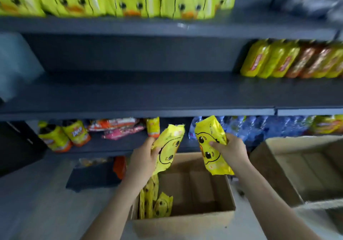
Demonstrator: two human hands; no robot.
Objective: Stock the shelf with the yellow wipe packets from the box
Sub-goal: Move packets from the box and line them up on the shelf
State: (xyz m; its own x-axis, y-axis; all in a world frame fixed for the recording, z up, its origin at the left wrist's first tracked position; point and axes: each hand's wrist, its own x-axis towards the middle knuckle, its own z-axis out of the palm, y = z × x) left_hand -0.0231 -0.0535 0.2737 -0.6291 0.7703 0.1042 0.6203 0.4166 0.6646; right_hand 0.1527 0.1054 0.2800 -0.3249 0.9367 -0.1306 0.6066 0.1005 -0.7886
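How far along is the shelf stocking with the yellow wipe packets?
Done: a row of stocked packets already stands on the top shelf. In hand: the left hand grips one packet and the right hand grips a second packet, above the box. Left: a few leftover packets lie in the box, so it looks nearly finished.

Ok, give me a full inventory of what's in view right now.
open box: one, brown cardboard, bottom centre
second box: one, brown cardboard, right
boxed packets: several, yellow, open box's left side
left packet: one, yellow, above open box
right packet: one, yellow, above open box
shelved duck packets: row, yellow, top shelf
snack packs: row, yellow and orange, middle shelf, right
blue packs: several, blue, lower shelf, right
snack bags: two, yellow-orange, lower shelf, left
left hand: one, grips left packet
right hand: one, grips right packet
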